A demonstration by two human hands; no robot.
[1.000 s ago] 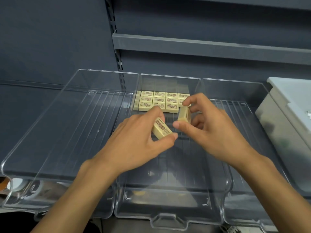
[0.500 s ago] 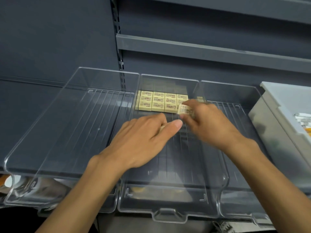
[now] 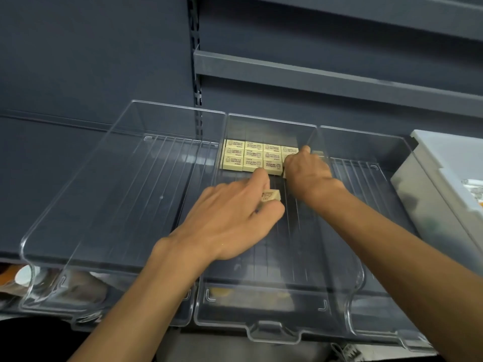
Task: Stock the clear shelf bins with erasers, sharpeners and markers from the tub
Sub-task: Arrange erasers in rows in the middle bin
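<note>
**Middle bin: erasers being stocked**

Left hand (image 3: 230, 212): is being held over the floor of the middle clear bin (image 3: 300, 257), with thumb and fingers curled. A single cream eraser (image 3: 271, 195) is being pinched between them, apart from the rows.

Right hand (image 3: 305, 171): is being set down at the right end of the stocked erasers (image 3: 251, 155), its back turned to the camera and its fingers hidden. A pale sliver is showing under the palm, but whether anything is being gripped cannot be told.

Stocked erasers: printed cream blocks are lying flat in tight rows against the middle bin's back wall, each touching the next.

Left clear bin (image 3: 104, 205) and right clear bin (image 3: 366, 178): are being carried side by side with the middle one on the dark shelving.

Tub (image 3: 431, 192): grey-white, is standing just beside the right clear bin at the frame's right edge — pale items are showing inside, too small to name.

Upper shelf (image 3: 313, 74): dark grey, is running across above the bins.
</note>
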